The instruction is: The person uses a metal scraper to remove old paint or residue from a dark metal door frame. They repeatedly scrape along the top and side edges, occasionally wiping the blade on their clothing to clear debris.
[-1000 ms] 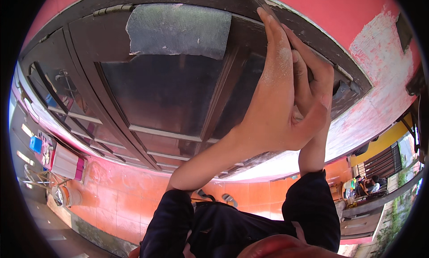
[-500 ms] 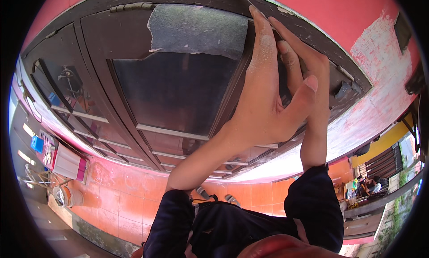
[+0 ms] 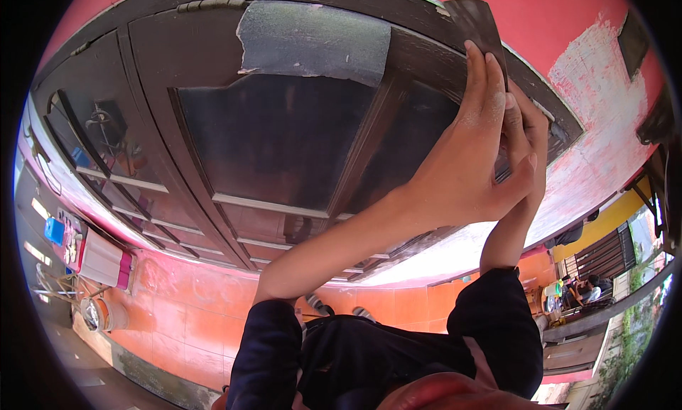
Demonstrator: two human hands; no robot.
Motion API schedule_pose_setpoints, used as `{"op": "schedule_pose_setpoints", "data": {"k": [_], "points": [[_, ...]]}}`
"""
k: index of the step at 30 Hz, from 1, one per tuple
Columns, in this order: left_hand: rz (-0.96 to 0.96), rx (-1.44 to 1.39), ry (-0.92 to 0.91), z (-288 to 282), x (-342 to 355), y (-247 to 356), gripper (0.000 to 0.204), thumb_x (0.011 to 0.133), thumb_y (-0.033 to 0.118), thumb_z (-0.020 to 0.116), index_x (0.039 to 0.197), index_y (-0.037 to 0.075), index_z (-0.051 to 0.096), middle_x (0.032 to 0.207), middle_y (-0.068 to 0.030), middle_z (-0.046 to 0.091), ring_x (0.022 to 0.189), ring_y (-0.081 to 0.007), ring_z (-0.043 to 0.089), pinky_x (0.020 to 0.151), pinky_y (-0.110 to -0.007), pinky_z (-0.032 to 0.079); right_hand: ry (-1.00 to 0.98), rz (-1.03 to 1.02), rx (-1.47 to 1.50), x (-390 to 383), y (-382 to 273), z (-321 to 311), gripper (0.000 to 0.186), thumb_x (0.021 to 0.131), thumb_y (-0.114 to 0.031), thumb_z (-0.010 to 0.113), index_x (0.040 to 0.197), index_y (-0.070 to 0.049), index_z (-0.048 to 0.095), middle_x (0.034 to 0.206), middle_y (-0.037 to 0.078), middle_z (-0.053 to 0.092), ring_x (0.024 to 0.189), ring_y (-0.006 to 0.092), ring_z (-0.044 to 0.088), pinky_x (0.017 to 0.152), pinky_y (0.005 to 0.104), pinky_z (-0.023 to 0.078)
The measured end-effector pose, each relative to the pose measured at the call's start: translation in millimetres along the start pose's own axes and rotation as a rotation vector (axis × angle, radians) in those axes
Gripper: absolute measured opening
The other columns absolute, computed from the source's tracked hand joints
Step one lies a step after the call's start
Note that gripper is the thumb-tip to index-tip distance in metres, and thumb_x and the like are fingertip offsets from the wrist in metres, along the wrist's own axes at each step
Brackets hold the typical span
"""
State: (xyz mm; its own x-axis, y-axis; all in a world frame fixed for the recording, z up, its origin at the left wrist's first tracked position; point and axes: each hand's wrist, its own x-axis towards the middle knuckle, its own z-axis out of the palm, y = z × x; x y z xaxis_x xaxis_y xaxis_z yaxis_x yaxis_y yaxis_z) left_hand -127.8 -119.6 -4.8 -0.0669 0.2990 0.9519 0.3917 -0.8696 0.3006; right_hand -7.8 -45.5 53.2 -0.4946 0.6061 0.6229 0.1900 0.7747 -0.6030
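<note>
Both my hands are raised at the upper right corner of a dark brown wooden window frame (image 3: 419, 47). A thin, dark, flat strip (image 3: 477, 23), resembling sandpaper, sticks up beyond my fingertips. My left hand (image 3: 469, 150), pale dust on its fingers, has its fingers pressed together on the strip's lower part, thumb pointing right. My right hand (image 3: 534, 119) is closed around the strip's lower end, partly hidden behind the left. Left of them, a torn grey sheet (image 3: 312, 37) with a rough surface lies across the top of a dark glass pane (image 3: 277, 140).
Pink wall (image 3: 543, 19) surrounds the frame, its paint peeling at the right. A second window panel (image 3: 106, 147) is at the left. Orange floor tiles (image 3: 163, 317) lie below, with a bucket (image 3: 103, 314) and a white-and-pink box (image 3: 103, 257). Another person (image 3: 588, 290) sits far right.
My hands have moved right along the frame, away from the torn sheet. The dark strip, seen almost edge-on before, now shows its flat face.
</note>
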Motion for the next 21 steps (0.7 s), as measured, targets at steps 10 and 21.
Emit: {"op": "schedule_pose_setpoints", "data": {"k": [10,21], "points": [[0.120,0.139,0.077,27,11,-11,0.107,0.087,0.025,0.070,0.149,-0.024,-0.002,0.152,-0.0533,-0.013,0.144,-0.0667,0.002,0.104,-0.044,0.050,-0.148,-0.014,0.142,17,2,-25,0.046,0.108,-0.032,0.054,0.143,-0.002,0.058,0.076,-0.004,0.052,0.069,0.0026,0.040,0.058,0.0214,0.032],[0.052,0.155,0.089,6,5,-6,0.105,0.094,0.028,0.064,0.152,-0.020,-0.010,0.157,-0.0480,-0.013,0.151,-0.0572,0.003,0.122,-0.049,0.020,-0.070,-0.236,0.026,17,-8,7,0.041,0.107,-0.028,0.055,0.140,-0.005,0.062,0.102,0.008,0.072,0.093,0.0097,0.064,0.079,0.0234,0.052]]}}
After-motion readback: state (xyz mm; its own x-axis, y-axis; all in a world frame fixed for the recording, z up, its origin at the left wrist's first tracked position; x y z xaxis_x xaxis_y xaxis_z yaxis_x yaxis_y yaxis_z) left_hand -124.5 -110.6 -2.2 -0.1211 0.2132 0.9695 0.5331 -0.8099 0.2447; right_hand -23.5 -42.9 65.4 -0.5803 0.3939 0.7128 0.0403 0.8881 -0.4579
